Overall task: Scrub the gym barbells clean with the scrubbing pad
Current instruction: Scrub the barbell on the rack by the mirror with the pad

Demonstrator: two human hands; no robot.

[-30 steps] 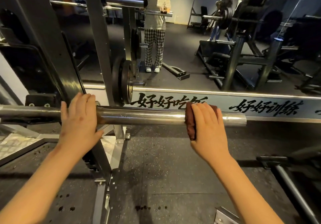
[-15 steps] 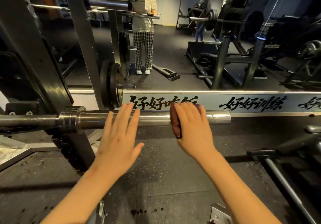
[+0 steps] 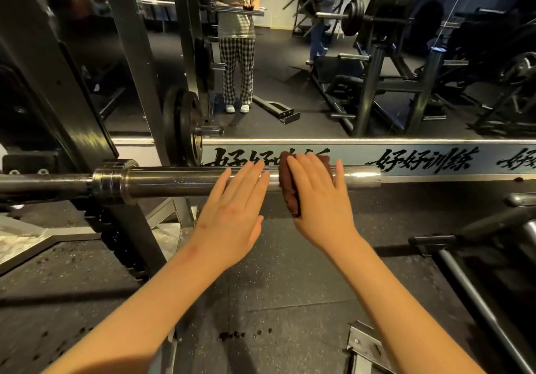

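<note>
Scrubbing pad: a dark reddish-brown scrubbing pad [image 3: 290,190] is folded over the top of the bar sleeve, toward its free right end. Its near flap hangs down below the bar.
Right hand: the right hand [image 3: 316,199] lies palm-down on the pad with nearly straight fingers spread across it, pressing it onto the metal. The thumb is hidden, so whether it pinches underneath cannot be told.
Barbell: the polished steel barbell sleeve [image 3: 179,180] runs level across the view. It goes from a thick ringed steel collar [image 3: 111,180] on the left to its bare end just right of the hand.
Left hand: the left hand [image 3: 235,208] is flat and holds nothing. Its fingers are straight and together, with their tips resting on the sleeve just left of the pad.
Rack: a black steel rack upright [image 3: 87,130] carries the bar at the collar end.
Plates: two black round weight plates [image 3: 181,130] hang on a peg behind the bar.
Wall: a pale strip with black brush lettering [image 3: 420,160] runs behind the sleeve, under a mirror [image 3: 290,69]. The mirror reflects a standing person and dark gym machines.
Floor: the speckled black rubber floor [image 3: 290,286] lies below the arms. A second grey metal bar [image 3: 478,301] lies on it at the right edge.
</note>
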